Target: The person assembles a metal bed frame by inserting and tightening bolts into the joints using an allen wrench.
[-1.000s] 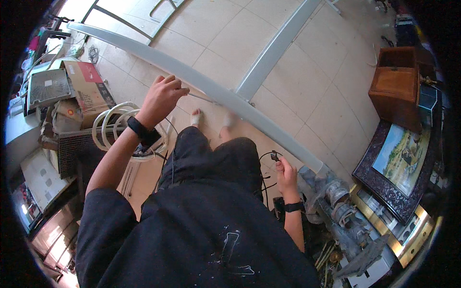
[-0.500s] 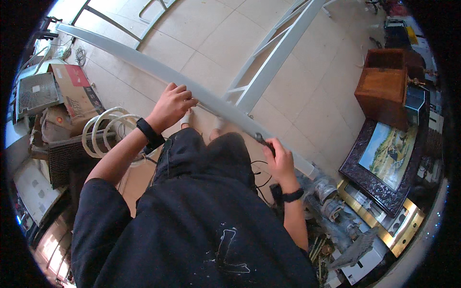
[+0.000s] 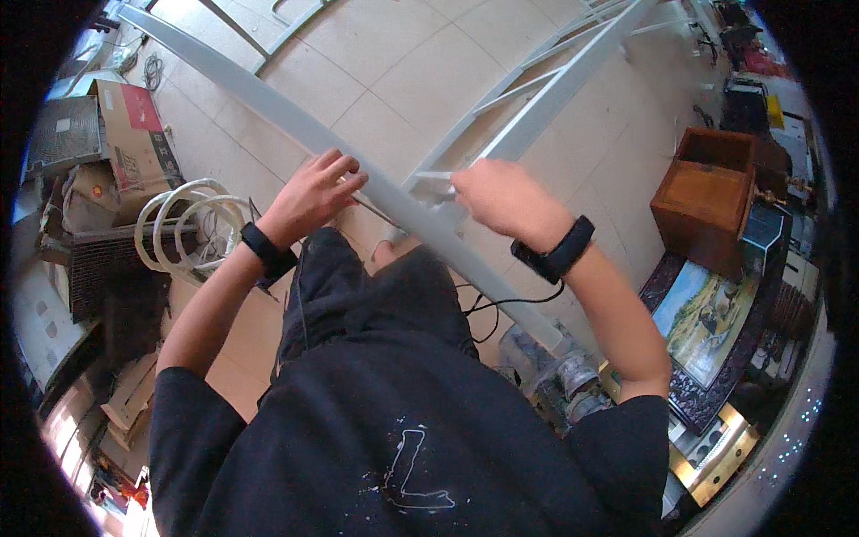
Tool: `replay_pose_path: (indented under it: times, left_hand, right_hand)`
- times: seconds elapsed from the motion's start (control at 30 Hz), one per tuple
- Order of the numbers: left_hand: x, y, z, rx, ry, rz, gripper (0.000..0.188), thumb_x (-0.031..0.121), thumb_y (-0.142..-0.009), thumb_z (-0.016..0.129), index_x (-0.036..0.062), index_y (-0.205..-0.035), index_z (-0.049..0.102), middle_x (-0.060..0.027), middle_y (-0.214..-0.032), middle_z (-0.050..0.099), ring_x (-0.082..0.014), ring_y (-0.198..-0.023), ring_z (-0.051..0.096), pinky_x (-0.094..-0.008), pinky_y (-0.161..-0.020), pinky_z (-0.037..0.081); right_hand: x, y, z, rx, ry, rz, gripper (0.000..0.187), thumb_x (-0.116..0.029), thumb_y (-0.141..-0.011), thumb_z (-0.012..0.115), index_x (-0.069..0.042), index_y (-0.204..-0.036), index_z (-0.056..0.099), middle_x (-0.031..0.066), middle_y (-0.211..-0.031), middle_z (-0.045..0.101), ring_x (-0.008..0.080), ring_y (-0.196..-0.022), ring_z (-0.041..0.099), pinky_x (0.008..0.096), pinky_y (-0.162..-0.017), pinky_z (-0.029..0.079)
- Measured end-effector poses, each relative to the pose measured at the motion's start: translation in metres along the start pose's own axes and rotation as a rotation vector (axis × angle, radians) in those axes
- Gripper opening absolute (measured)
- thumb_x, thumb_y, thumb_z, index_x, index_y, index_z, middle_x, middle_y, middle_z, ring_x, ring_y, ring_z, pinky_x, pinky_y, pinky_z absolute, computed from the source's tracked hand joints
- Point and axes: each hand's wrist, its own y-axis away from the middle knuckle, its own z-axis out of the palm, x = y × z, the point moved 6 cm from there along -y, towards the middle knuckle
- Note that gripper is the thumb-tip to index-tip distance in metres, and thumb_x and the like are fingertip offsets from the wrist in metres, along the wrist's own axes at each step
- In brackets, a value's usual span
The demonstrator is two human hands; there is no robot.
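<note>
A long pale grey metal beam (image 3: 277, 123) runs slantwise across the view in front of me. My left hand (image 3: 319, 192) is at its near edge, fingers bent and pressed together. A thin rod-like piece (image 3: 376, 213) shows beside these fingertips along the beam; whether they grip it is unclear. Past the beam's far edge, my right hand (image 3: 501, 197) is closed, slightly blurred, close to where a ladder-like grey frame (image 3: 546, 107) meets the beam. What it holds is hidden by the fingers.
Coiled white tubing (image 3: 161, 228) and a cardboard box (image 3: 134, 134) stand at left. On the right are a wooden cabinet (image 3: 702, 192) and a framed picture (image 3: 707, 313). Dusty machine parts (image 3: 573, 380) lie by the beam's near end. Another grey frame (image 3: 291, 36) lies farther off.
My right hand has moved up and left from the beam's near right part to the frame joint. The dark wrench-like tool seen in it earlier no longer shows. My left hand stays at the beam.
</note>
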Motion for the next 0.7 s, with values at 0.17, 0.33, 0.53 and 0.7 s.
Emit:
replay_pose_path:
  times: [0.17, 0.33, 0.53, 0.7]
  left_hand:
    - [0.000, -0.008, -0.002, -0.021, 0.045, 0.074, 0.029, 0.015, -0.082, 0.072, 0.0059, -0.109, 0.066, -0.0093, -0.103, 0.058, -0.0297, -0.101, 0.058, -0.0406, -0.085, 0.053]
    - [-0.007, -0.009, 0.000, -0.040, 0.111, 0.147, 0.027, 0.016, -0.082, 0.070, 0.0020, -0.106, 0.065, -0.0102, -0.100, 0.058, -0.0284, -0.096, 0.060, -0.0410, -0.080, 0.053]
    - [-0.007, -0.019, -0.002, -0.075, 0.102, 0.287, 0.018, 0.016, -0.078, 0.069, 0.0042, -0.091, 0.064, -0.0092, -0.093, 0.057, -0.0263, -0.088, 0.061, -0.0379, -0.070, 0.054]
    - [0.002, -0.037, 0.014, -0.071, 0.162, 0.356, 0.013, 0.017, -0.079, 0.069, 0.0068, -0.084, 0.063, -0.0066, -0.087, 0.055, -0.0244, -0.083, 0.060, -0.0375, -0.067, 0.053]
  right_hand:
    - [-0.009, 0.001, 0.018, -0.066, -0.037, 0.028, 0.015, -0.009, -0.088, 0.058, 0.001, -0.092, 0.068, 0.0244, -0.084, 0.068, 0.0422, -0.083, 0.069, 0.0507, -0.073, 0.057]
    - [-0.021, 0.003, 0.013, -0.080, -0.080, 0.081, 0.012, -0.005, -0.087, 0.058, -0.002, -0.093, 0.068, 0.0229, -0.084, 0.069, 0.0408, -0.082, 0.070, 0.0496, -0.071, 0.057]
    - [-0.040, 0.008, 0.023, -0.008, 0.035, 0.156, 0.006, -0.007, -0.085, 0.061, -0.004, -0.086, 0.067, 0.0159, -0.079, 0.070, 0.0336, -0.076, 0.072, 0.0429, -0.067, 0.059]
    - [-0.044, 0.006, 0.038, 0.057, 0.040, 0.146, 0.004, -0.006, -0.081, 0.066, -0.005, -0.080, 0.069, 0.0154, -0.075, 0.070, 0.0308, -0.073, 0.074, 0.0395, -0.065, 0.060]
